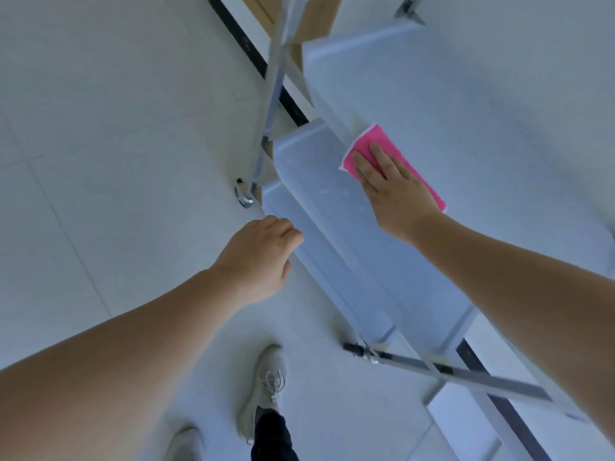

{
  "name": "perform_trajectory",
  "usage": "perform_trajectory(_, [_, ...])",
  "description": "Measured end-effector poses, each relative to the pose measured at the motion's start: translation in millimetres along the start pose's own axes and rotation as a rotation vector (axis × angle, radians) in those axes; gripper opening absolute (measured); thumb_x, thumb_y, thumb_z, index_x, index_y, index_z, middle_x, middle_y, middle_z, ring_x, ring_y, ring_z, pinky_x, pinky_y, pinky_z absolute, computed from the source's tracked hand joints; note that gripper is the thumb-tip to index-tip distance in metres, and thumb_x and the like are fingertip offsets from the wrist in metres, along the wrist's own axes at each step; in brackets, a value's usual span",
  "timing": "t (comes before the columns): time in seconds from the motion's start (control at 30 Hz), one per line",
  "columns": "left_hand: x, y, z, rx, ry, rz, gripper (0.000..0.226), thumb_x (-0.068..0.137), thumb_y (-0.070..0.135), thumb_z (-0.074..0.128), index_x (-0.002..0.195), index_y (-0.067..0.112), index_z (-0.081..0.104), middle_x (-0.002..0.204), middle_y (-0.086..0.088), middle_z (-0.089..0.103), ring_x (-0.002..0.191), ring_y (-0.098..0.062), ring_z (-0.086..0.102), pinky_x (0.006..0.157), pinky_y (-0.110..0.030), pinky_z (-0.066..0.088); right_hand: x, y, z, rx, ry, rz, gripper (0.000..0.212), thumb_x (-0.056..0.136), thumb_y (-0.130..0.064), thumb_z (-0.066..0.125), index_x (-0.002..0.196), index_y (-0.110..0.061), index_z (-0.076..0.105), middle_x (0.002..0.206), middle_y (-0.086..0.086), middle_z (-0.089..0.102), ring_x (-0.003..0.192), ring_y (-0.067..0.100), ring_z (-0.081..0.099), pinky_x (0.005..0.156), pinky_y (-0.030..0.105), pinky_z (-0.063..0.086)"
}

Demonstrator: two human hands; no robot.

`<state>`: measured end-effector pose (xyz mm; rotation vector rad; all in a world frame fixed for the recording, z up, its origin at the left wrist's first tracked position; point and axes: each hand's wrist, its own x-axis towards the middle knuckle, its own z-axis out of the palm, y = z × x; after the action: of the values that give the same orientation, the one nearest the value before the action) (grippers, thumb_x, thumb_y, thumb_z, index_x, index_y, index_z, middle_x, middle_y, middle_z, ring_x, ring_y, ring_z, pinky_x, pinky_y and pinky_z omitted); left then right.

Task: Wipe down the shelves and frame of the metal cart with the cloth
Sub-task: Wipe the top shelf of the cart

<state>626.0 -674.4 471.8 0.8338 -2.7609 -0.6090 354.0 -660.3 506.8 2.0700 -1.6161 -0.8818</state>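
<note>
Your right hand (392, 184) lies flat on the pink cloth (367, 143), fingers straight and slightly spread, pressing it onto the top shelf (482, 111) of the cart, near that shelf's edge. The cloth shows past your fingertips toward 11 o'clock and along the side of your hand toward 4 o'clock.

Your left hand (263, 257) sits at about 8 o'clock from the cloth, well apart from it. Its fingers are curled in at the edge of the lower shelf (332, 247); you cannot tell whether they grip the rim or only touch it.

The cart's frame (271, 94) runs up toward 12 o'clock, and a wheel (243, 194) stands on the pale floor (100, 128) at 11 o'clock from your left hand. A crossbar (466, 372) shows at 5 o'clock. Your shoes (266, 384) are at 6 o'clock.
</note>
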Motion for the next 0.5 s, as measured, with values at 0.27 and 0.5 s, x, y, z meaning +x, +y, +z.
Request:
perform_trajectory(0.27, [-18,72,16,-0.015,-0.044,0.120,0.025,0.075,0.007,0.054,0.099,0.009,0.059,0.095,-0.005,0.060,0.089,-0.026,0.054,0.073,-0.036,0.045,-130,-10,30,0.065,-0.010,0.046,0.062,0.089,-0.017,0.036,0.146,-0.005,0.018,0.158,0.007,0.002,0.143,0.036,-0.006,0.113,0.044,-0.009])
perform_trajectory(0.5, [-20,132,27,0.021,-0.055,0.154,0.031,0.077,0.007,0.053,0.107,0.009,0.058,0.100,-0.007,0.060,0.092,-0.028,0.053,0.076,-0.035,0.041,-232,-17,57,0.099,-0.075,0.091,0.063,0.089,-0.016,0.028,0.146,-0.008,0.002,0.152,0.001,-0.021,0.139,0.033,-0.021,0.113,0.044,-0.011])
